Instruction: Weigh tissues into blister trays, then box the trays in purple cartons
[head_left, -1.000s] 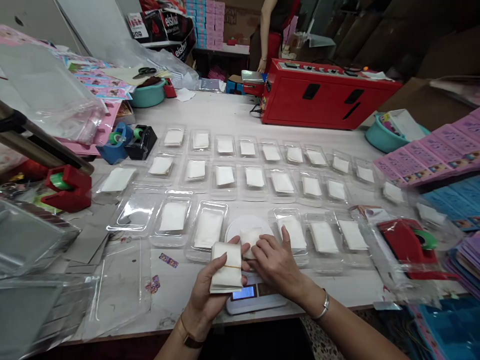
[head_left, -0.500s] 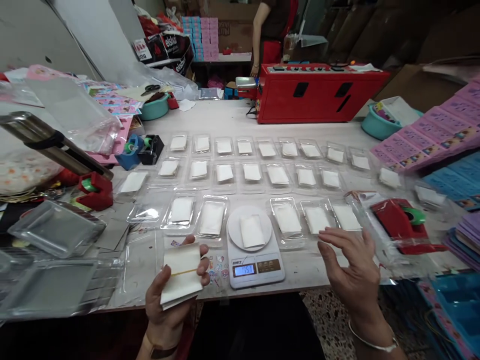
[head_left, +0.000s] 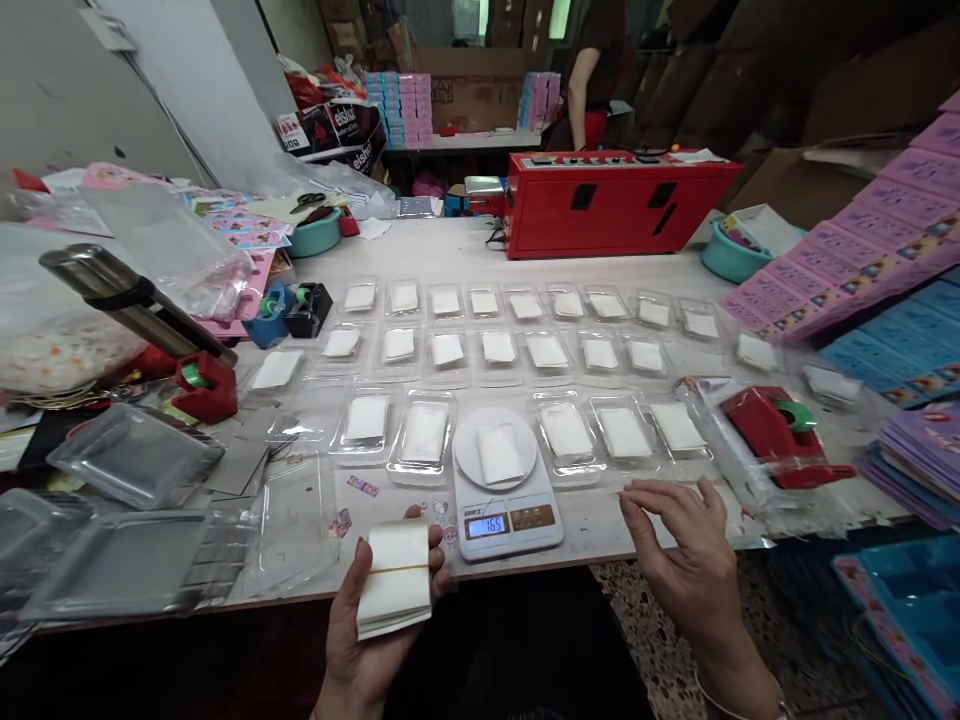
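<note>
1. Now that the small pile of white sheets [head_left: 499,453] has been let go, it is held up only by the round pan [head_left: 466,450] of the digital kitchen scale [head_left: 469,495]. A second ago, it was being touched by the right hand [head_left: 694,560].
2. The right hand has been pulled away and is now held to the right of the scale. Its fingers and thumb are loosely bent, and nothing can be seen in it. Whether the thumb tip is touched by a finger cannot be told.
3. The left hand [head_left: 352,640] has been drawn back to a spot in front of the scale, on its left side. A thicker white stack [head_left: 397,595] with a yellow band [head_left: 409,568] is gripped between its thumb and fingers.
4. With both hands kept off the pan, only the small pile seems to be weighed. On the lit screen [head_left: 487,525], 165 or 16.5 is shown; the dot is too small to be made out.
5. From the scale, the left hand is found at the front left and the right hand at the front right. The pile is left between and beyond them, touched by neither.
</note>
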